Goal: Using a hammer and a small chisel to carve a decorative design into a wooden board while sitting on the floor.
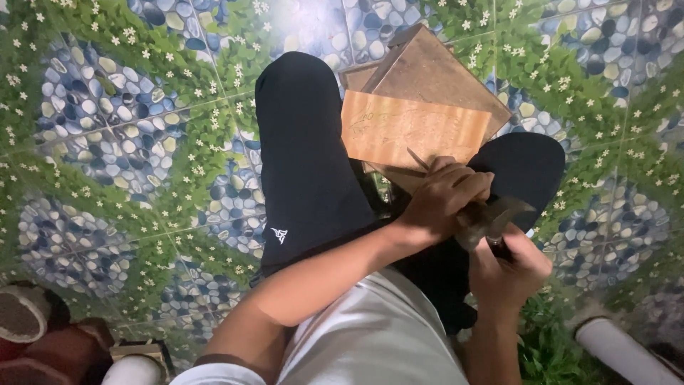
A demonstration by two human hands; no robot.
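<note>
Head cam: both hands (474, 235) closed on hammer-like tool (495, 217), chisel (419, 160) on wood board (406, 128).

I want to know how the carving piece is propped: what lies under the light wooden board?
Under the light wooden board, darker wooden pieces show behind and beneath it. The left hand covers its lower edge, so what supports it there is hidden.
</note>
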